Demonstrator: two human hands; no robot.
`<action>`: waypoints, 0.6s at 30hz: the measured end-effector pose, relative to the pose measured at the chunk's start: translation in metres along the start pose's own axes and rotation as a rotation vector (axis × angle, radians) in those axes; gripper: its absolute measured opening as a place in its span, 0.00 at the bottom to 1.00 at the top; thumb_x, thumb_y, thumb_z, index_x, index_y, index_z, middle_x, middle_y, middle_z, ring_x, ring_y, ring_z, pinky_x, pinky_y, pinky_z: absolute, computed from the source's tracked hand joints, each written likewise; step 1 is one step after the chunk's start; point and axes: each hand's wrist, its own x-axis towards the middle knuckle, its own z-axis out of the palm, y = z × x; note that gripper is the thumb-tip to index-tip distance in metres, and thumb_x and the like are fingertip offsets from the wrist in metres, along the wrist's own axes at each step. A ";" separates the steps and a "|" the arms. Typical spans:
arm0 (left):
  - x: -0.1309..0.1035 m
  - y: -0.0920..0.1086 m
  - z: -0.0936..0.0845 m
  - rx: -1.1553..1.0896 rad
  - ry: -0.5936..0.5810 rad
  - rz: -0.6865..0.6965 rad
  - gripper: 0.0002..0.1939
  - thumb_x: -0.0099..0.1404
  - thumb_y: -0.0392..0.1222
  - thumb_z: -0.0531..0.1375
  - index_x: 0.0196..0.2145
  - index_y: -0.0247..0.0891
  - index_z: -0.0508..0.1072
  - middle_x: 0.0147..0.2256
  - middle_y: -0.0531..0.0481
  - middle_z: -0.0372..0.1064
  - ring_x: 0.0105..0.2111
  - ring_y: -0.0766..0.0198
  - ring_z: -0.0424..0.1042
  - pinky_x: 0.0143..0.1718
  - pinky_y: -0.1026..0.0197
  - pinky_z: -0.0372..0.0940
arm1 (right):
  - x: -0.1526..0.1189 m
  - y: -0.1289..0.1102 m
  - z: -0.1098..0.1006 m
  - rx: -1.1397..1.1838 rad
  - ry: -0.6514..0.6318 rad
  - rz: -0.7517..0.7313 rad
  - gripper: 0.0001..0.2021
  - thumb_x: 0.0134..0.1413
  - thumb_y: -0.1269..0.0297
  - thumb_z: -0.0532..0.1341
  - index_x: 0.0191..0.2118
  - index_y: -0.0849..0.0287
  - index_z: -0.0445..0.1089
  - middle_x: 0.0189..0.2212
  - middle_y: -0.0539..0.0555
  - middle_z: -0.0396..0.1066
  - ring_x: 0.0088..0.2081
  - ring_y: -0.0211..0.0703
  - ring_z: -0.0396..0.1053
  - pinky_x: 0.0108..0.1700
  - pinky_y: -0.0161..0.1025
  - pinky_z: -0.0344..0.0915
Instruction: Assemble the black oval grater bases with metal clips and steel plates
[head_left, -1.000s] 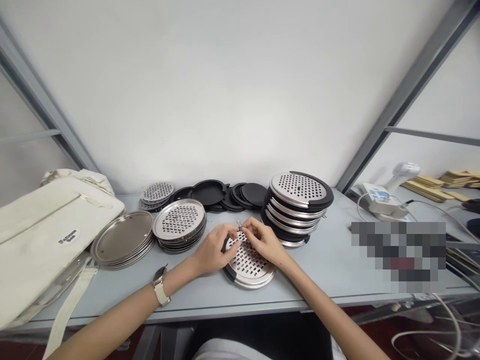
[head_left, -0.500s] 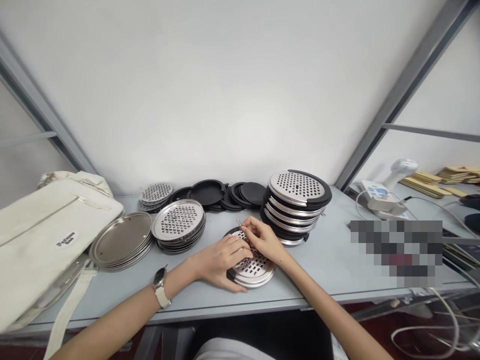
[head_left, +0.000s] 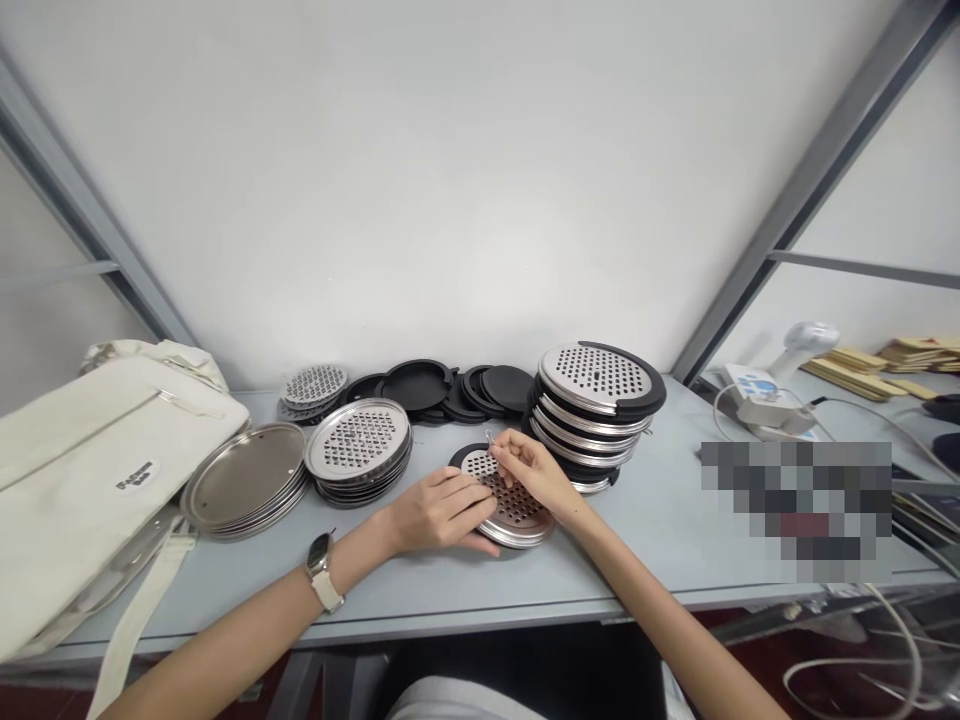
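A round perforated metal disc with a black part along its far left edge lies on the table between my hands. My left hand rests against its left side, fingers over the rim and thumb at the near edge. Above the disc's far part, my right hand pinches a small wire loop between thumb and fingertips. Just behind my right hand rises a tall stack of perforated discs with black rims.
Perforated metal plates and plain round trays are stacked at the left, beside a cream bag. Black round parts lie along the wall. A white device with cables stands at the right.
The disc between my hands has shifted slightly away from me, and more of its far part shows. My right hand has moved a little to the right with the wire loop.
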 end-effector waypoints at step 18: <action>-0.010 -0.008 -0.011 -0.136 0.205 -0.398 0.17 0.69 0.54 0.49 0.39 0.37 0.66 0.29 0.48 0.70 0.29 0.62 0.68 0.34 0.58 0.62 | -0.002 -0.009 -0.002 0.118 0.055 0.016 0.12 0.56 0.54 0.57 0.31 0.58 0.64 0.20 0.46 0.58 0.22 0.35 0.55 0.26 0.33 0.53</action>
